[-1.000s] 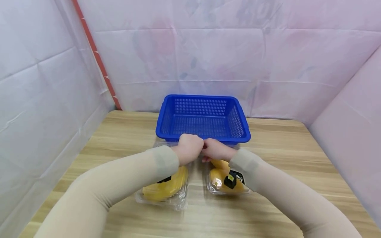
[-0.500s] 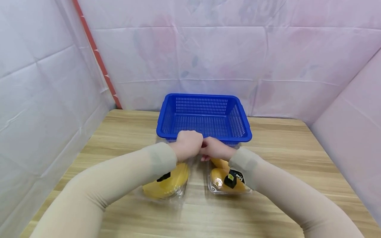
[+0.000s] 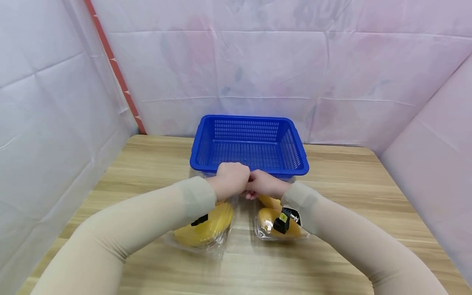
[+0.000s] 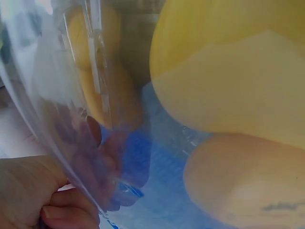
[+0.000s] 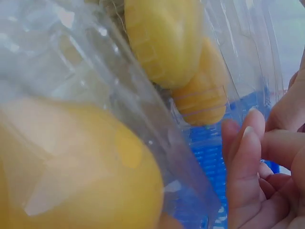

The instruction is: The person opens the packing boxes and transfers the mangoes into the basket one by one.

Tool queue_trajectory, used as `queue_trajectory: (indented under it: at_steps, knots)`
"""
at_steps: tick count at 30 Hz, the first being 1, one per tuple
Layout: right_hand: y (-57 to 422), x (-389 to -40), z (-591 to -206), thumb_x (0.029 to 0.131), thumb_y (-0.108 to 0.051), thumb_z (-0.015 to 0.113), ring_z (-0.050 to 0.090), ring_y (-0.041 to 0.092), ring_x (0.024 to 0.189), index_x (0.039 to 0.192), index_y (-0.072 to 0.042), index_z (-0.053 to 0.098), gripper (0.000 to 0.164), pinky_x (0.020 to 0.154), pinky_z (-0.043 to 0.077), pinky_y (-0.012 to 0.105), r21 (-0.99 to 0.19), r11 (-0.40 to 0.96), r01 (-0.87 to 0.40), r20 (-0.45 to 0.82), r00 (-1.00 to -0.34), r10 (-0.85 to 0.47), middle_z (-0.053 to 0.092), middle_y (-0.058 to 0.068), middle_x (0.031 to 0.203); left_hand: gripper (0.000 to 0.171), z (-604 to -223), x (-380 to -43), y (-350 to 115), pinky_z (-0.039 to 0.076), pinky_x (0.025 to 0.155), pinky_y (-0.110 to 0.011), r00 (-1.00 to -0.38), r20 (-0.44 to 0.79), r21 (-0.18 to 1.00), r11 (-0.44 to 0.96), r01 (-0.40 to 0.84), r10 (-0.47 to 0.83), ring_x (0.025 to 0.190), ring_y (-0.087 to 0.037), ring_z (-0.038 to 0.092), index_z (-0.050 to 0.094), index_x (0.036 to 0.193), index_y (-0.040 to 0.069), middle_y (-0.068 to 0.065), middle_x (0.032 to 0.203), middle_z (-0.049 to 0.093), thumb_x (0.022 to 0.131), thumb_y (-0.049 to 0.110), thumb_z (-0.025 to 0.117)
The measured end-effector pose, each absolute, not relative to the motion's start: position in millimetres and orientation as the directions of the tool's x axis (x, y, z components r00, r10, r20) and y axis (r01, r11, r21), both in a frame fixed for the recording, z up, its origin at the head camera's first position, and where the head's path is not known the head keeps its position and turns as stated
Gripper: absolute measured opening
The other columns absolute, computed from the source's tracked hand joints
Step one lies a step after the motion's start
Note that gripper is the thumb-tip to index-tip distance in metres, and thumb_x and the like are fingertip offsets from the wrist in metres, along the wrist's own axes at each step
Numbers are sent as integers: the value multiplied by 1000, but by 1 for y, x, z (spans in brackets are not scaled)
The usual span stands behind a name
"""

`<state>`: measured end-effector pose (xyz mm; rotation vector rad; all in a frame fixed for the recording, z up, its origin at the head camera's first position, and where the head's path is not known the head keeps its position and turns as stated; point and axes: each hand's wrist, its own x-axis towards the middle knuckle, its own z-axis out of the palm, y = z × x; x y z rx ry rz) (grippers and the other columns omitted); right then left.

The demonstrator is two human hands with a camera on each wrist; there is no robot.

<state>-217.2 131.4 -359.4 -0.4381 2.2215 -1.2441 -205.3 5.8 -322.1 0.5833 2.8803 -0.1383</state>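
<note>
In the head view my left hand and right hand meet in front of the blue basket, with curled fingers close together. The front rim lies just beyond them. Below my left forearm is a clear plastic box with yellow, mango-like fruit. A second clear box with similar fruit sits under my right wrist. Up close, my left hand has its thumb against a curled finger, beside clear plastic. My right fingers bend near the other hand. I cannot tell whether they pinch anything.
The wood-grain table reaches to pale, pink-tinted sheeting behind it and at both sides. A red strip runs down the back left corner. Nothing lies in the basket.
Both hands stay together in front of the basket; the left has risen slightly since a second ago. The whole head view has shifted a little. Boxes and basket keep their places.
</note>
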Motion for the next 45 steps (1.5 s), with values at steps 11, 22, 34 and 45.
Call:
queue_trajectory:
  at_steps: [11, 22, 34, 45]
  knots:
    - [135, -216, -363, 92, -10, 55, 57, 11, 58, 80, -2, 63, 17, 60, 53, 29, -796, 593, -125, -294, -776, -558, 62, 8, 69, 14, -323, -197, 6, 52, 54, -35, -874, -185, -91, 878, 471, 450, 63, -12, 56, 66, 80, 18, 2, 71, 60, 91, 16, 57]
    - [136, -214, -360, 91, -9, 56, 59, 12, 57, 76, -3, 63, 18, 58, 54, 30, -752, 629, -197, -258, -790, -556, 60, 3, 63, 16, -322, -193, 4, 50, 50, -33, -864, -166, -97, 864, 495, 476, 60, -12, 55, 65, 76, 19, 2, 68, 60, 89, 14, 60]
    - [136, -213, -361, 91, -2, 54, 59, 12, 57, 87, -1, 64, 12, 58, 54, 29, -771, 590, -239, -225, -765, -604, 61, 3, 63, 11, -326, -183, 7, 51, 54, -32, -844, -172, -232, 812, 535, 507, 67, -10, 58, 68, 85, 21, 3, 78, 65, 90, 29, 61]
    - [136, -211, -359, 92, -6, 55, 59, 12, 58, 93, -1, 64, 10, 58, 54, 29, -766, 600, -231, -233, -770, -594, 60, 3, 67, 15, -325, -180, 11, 52, 65, -30, -864, -209, -333, 797, 504, 459, 80, -10, 56, 70, 99, 19, 3, 89, 64, 92, 22, 57]
